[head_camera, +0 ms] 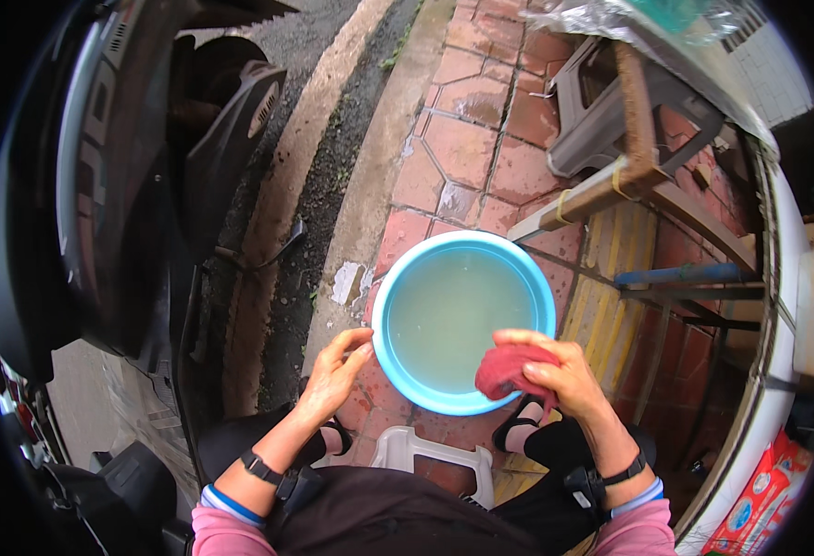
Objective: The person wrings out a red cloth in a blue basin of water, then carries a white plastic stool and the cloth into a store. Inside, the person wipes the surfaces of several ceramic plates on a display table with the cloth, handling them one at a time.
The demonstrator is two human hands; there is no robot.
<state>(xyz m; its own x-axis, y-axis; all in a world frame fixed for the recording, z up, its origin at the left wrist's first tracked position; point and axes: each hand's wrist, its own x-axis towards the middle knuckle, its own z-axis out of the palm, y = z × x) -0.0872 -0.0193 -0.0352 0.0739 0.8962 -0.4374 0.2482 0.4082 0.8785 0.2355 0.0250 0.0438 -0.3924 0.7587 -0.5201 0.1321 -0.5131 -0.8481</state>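
Observation:
A round light-blue plastic basin (550, 306) stands on the paving in front of me, holding cloudy greenish water (459, 313). My right hand (563, 372) grips a bunched red cloth (507, 368) above the basin's near right rim. A loose end of the cloth hangs below my fingers. At the left rim, my left hand (337, 372) has its thumb and fingers apart and holds nothing; its fingertips are close to the rim, and whether they touch it I cannot tell.
A white plastic stool (393, 445) is between my feet. On the left stands a dark motorbike (122, 208) beside the gutter. To the right are a wooden leg frame (636, 139), a grey plastic stool (580, 125) and a white-edged table (778, 333). Wet red tiles (462, 146) stretch ahead.

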